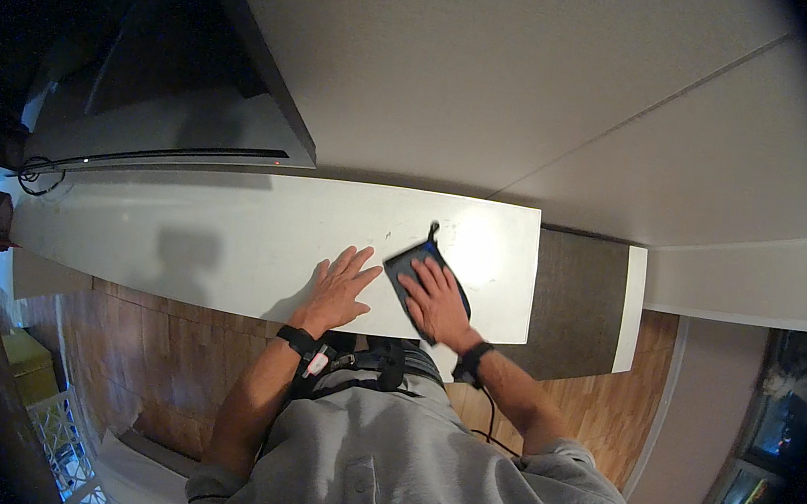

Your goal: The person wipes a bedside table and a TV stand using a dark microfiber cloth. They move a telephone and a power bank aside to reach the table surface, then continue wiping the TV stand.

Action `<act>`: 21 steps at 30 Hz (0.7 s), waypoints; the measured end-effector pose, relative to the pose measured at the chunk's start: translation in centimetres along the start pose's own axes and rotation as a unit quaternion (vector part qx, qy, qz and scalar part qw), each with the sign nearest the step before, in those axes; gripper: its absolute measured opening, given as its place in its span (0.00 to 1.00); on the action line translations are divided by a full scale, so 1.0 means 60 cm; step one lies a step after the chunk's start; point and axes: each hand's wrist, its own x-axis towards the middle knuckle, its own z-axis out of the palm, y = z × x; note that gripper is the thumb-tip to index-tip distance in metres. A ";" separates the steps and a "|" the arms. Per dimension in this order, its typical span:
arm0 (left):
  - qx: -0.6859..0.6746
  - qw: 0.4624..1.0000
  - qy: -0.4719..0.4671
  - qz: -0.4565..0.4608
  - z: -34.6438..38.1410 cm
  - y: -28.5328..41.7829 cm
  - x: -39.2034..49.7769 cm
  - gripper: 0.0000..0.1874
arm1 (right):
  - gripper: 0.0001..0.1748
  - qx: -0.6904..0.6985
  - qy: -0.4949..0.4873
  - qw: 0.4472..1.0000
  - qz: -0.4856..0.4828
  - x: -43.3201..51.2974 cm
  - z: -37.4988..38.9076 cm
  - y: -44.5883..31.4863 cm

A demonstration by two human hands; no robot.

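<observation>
A flat dark grey cloth or pouch [410, 262] with black edging and a small loop lies at a slant on a long white tabletop [287, 215]. Over it rests my right hand [436, 303], palm down, holding it against the surface. To its left, my left hand [340, 289] has its fingers spread and nothing in them, above the front part of the white top; contact with the surface cannot be told. Small dark marks [388, 235] show on the top near the loop. The cloth's middle is hidden under my right hand.
At the back left, a large dark screen [169, 72] hangs over the white top, with a coiled black cable [41, 177] at its far end. A lower brown surface [579, 296] adjoins on the right. A panelled wall [545, 80] rises behind; wooden flooring [157, 350] lies below.
</observation>
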 end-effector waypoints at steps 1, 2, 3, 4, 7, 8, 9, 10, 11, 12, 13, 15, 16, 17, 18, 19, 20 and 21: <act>-0.002 1.000 -0.002 -0.002 -0.001 0.001 0.001 0.48 | 0.29 -0.001 0.010 1.000 0.012 0.036 0.002 0.011; -0.001 1.000 -0.013 -0.010 -0.002 0.002 0.001 0.48 | 0.29 -0.005 0.031 0.999 0.019 0.072 0.003 0.020; -0.007 1.000 -0.010 -0.007 -0.003 0.003 0.002 0.47 | 0.28 -0.009 0.053 0.998 0.035 0.112 0.007 0.029; -0.010 1.000 -0.016 -0.010 -0.003 0.004 0.001 0.46 | 0.29 -0.013 0.073 0.996 0.044 0.149 0.010 0.038; -0.009 1.000 -0.016 -0.009 -0.002 0.000 0.000 0.45 | 0.28 -0.016 0.093 0.993 0.067 0.221 0.017 0.047; -0.005 1.000 -0.013 -0.008 0.000 -0.002 0.001 0.45 | 0.28 -0.022 0.098 0.993 0.064 0.227 0.019 0.047; -0.012 1.000 -0.004 -0.010 0.001 -0.007 0.001 0.45 | 0.28 -0.027 0.097 0.993 0.066 0.230 0.021 0.046; -0.018 1.000 0.004 -0.015 0.001 -0.013 0.000 0.46 | 0.28 -0.032 0.094 0.993 0.069 0.227 0.023 0.044; -0.020 0.999 -0.004 -0.033 0.003 -0.018 -0.001 0.46 | 0.29 -0.026 0.096 0.993 0.063 0.215 0.024 0.040; -0.016 1.000 0.007 -0.014 0.003 -0.022 -0.002 0.46 | 0.29 -0.020 0.095 0.993 0.059 0.192 0.024 0.033; -0.007 1.000 0.001 -0.007 0.004 -0.027 -0.001 0.46 | 0.29 -0.015 0.095 0.994 0.055 0.165 0.026 0.027; 0.000 1.000 -0.004 -0.003 0.002 -0.032 -0.001 0.46 | 0.31 -0.013 0.021 0.998 0.051 0.106 0.030 0.004; -0.002 1.000 -0.005 -0.005 0.002 -0.031 -0.001 0.46 | 0.31 -0.012 -0.007 0.999 0.036 0.072 0.029 -0.008; 0.000 1.000 -0.009 -0.008 0.002 -0.029 -0.001 0.46 | 0.32 -0.019 -0.046 0.998 0.033 0.043 0.030 -0.021; -0.011 1.000 -0.010 -0.011 0.003 -0.029 -0.001 0.47 | 0.32 -0.003 -0.014 1.000 0.008 0.015 0.028 -0.034; -0.013 1.000 -0.008 -0.009 0.003 -0.026 -0.001 0.48 | 0.32 0.000 -0.055 0.998 0.018 -0.002 0.026 -0.041; -0.010 1.000 -0.012 -0.013 0.005 -0.025 0.000 0.48 | 0.31 0.007 -0.017 1.000 0.000 -0.007 0.025 -0.041; -0.004 1.000 -0.021 -0.020 0.006 -0.024 0.002 0.48 | 0.31 0.007 -0.017 1.000 0.000 -0.010 0.023 -0.042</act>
